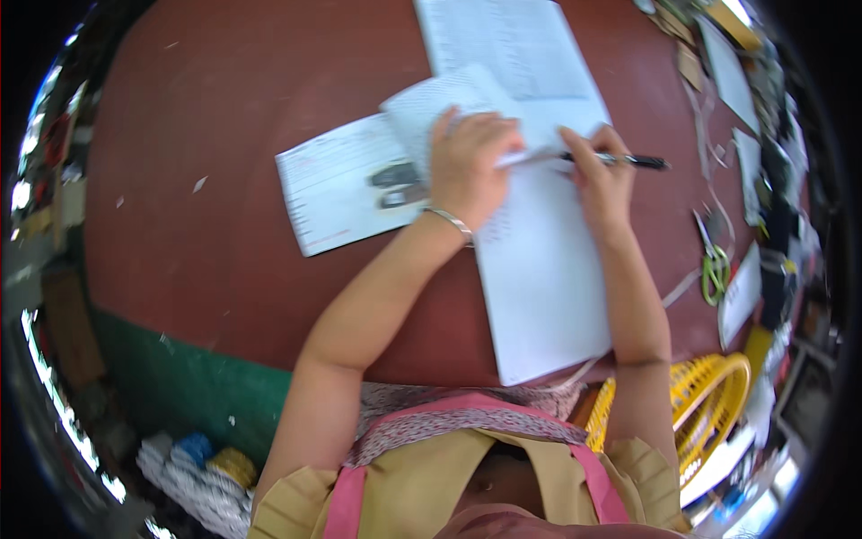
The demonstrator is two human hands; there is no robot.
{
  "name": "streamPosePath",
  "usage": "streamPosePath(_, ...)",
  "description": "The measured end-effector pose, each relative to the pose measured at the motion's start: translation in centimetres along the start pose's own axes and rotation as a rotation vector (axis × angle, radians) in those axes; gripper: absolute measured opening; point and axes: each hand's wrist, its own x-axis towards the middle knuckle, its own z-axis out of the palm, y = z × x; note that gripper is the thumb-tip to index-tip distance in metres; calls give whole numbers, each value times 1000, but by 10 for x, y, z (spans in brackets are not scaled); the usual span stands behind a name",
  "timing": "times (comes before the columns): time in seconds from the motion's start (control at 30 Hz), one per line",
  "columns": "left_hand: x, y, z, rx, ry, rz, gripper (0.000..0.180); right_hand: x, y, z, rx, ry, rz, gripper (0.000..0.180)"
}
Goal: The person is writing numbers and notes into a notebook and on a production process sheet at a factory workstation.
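Note:
My right hand (603,175) grips a black pen (648,163) above an open white notebook (548,314), which stretches from the table's far side to its near edge. Fingers curled, my left hand (471,166) rests over the notebook and a smaller open booklet (337,216). The left fingers pinch something pale and thin, too blurred to name. A grey blurred streak lies between the two hands. The booklet has a dark printed picture on one page, and its raised page (444,99) has lines of writing. My left hand covers part of both.
Green-handled scissors (715,274) lie on the red-brown table (206,242) at the right, beside a pale cord (703,135) and several loose sheets (741,292). A yellow plastic basket (723,386) stands by my right elbow. Grey-and-white bundles (193,476) sit at the lower left.

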Motion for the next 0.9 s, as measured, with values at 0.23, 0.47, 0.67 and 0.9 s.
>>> streamPosePath(0.23, 7, 9, -8, 84, -57, -14, 20, 9, -7, -1, 24, -171, 70, 45)
streamPosePath(0.47, 7, 9, -5, 123, -48, 24, 30, 0, 15, 11, -84, -49, -127, 42)
streamPosePath(0.67, 8, 11, -5, 147, -53, 17, 32, -1, 15, 16, -130, -15, -212, 35)
streamPosePath(0.9, 9, 12, -6, 146, -72, 2, 26, -1, 17, 17, -95, -26, -198, 36)
